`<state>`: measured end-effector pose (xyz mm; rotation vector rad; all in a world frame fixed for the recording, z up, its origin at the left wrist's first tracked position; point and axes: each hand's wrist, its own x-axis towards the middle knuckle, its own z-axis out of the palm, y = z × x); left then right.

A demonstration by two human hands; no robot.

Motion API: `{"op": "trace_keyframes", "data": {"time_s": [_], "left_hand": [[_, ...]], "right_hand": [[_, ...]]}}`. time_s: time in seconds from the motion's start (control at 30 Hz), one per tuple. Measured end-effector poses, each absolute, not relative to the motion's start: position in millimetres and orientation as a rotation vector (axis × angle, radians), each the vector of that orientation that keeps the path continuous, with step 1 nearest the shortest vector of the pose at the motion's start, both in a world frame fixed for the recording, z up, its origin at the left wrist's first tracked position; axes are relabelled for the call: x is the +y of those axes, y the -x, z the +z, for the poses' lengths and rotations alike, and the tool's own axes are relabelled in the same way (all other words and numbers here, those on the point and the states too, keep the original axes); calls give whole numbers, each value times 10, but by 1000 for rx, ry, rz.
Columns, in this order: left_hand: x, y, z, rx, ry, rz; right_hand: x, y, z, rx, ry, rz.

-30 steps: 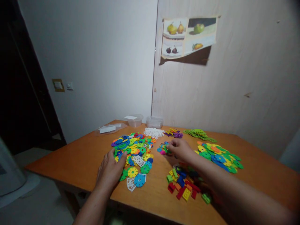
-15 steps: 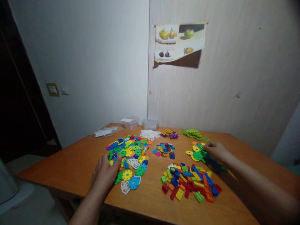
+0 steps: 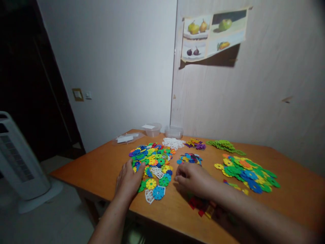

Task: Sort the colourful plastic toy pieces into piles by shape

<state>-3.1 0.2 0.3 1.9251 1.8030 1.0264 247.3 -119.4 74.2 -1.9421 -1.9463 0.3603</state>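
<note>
My left hand (image 3: 129,181) lies flat, fingers stretched, on the near left edge of a big pile of coloured plastic discs (image 3: 151,161) on the wooden table (image 3: 101,169). My right hand (image 3: 191,179) hovers low with curled fingers between that pile and the heap of coloured bricks (image 3: 203,206), which my forearm mostly hides. I cannot make out anything in its fingers. A small heap of mixed discs (image 3: 190,158) lies just beyond the right hand.
A second disc pile (image 3: 247,171) lies at the right, green pieces (image 3: 224,145), purple-yellow pieces (image 3: 195,144) and white pieces (image 3: 174,143) farther back. Clear tubs (image 3: 162,130) and a bag (image 3: 127,138) stand by the wall. A white fan heater (image 3: 20,162) stands on the floor at left.
My right hand went from the small middle heap out to the right disc pile, then came back to the middle near the bricks. My left hand stayed on the big pile. The camera turned left.
</note>
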Motion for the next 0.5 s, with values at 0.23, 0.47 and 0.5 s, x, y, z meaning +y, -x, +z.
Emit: {"op": "trace_keyframes", "data": {"time_s": [0.23, 0.47, 0.5], "left_hand": [[-32, 6, 15, 1807, -1920, 1033], [-73, -4, 77, 1805, -1899, 1009], [-73, -5, 79, 1803, -1902, 1013]], "right_hand": [[-1210, -1988, 757, -2161, 1873, 589], [-1100, -1968, 609, -2041, 1862, 694], [-1083, -1973, 573, -2009, 1839, 710]]}}
